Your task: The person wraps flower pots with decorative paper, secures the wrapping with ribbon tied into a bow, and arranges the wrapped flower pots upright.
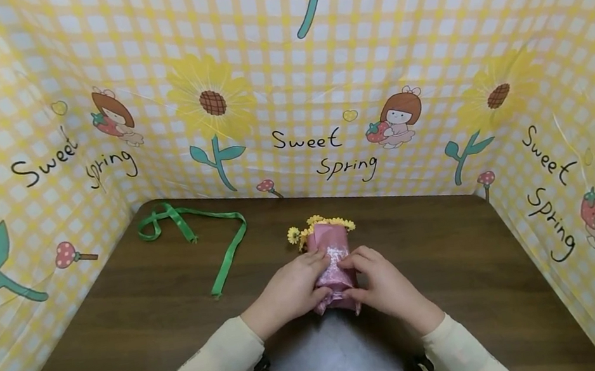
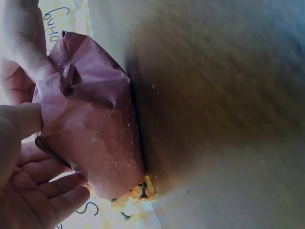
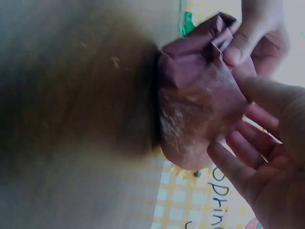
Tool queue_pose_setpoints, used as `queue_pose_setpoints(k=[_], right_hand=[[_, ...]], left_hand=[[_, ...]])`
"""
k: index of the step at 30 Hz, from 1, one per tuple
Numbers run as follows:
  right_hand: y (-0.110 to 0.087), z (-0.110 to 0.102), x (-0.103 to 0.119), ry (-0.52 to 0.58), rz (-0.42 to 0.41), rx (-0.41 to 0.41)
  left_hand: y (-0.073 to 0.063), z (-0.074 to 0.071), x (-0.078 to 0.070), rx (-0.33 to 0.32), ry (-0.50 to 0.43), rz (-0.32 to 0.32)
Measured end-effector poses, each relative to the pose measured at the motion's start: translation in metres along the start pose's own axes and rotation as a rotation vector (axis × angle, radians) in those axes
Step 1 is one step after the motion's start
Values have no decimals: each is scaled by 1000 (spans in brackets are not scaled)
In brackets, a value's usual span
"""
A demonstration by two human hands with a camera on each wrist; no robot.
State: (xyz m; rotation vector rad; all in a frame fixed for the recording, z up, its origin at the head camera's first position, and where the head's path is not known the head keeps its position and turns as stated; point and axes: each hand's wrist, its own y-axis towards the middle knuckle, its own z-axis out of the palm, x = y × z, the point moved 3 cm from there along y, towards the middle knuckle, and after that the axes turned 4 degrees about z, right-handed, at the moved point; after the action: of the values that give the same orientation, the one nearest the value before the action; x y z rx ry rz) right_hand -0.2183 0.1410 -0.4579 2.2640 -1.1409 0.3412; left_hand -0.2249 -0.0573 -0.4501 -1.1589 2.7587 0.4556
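Observation:
A small bouquet wrapped in pink paper (image 1: 331,236) lies on the dark wooden table, its yellow flowers (image 1: 315,220) showing at the far end. My left hand (image 1: 295,288) grips the wrapping from the left, thumb toward the gathered near end. From the right, my right hand (image 1: 387,284) holds the same wrapping with thumb and fingers. Creased, bunched paper (image 2: 102,88) shows near the thumbs in the left wrist view. In the right wrist view the wrapping (image 3: 190,124) looks shiny and crinkled. The stems are hidden inside the paper.
A green ribbon (image 1: 232,250) lies loosely looped on the table (image 1: 446,253) at the back left. Yellow checked cloth (image 1: 282,85) with printed flowers and figures rises like walls behind the table and along both sides.

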Motion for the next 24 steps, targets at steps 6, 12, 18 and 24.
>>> queue_pose_setpoints(k=[6,12,18,24], right_hand=[[2,-2,-5,173,89,4],[8,3,-6,272,229,-86],[12,6,-13,346,475,-46],[10,14,-26,610,788,118]], left_hand=[[0,-2,2,-17,-28,9],[2,0,6,-58,-101,-20],[6,0,12,-151,-237,-83],[8,0,20,-149,-372,-170]])
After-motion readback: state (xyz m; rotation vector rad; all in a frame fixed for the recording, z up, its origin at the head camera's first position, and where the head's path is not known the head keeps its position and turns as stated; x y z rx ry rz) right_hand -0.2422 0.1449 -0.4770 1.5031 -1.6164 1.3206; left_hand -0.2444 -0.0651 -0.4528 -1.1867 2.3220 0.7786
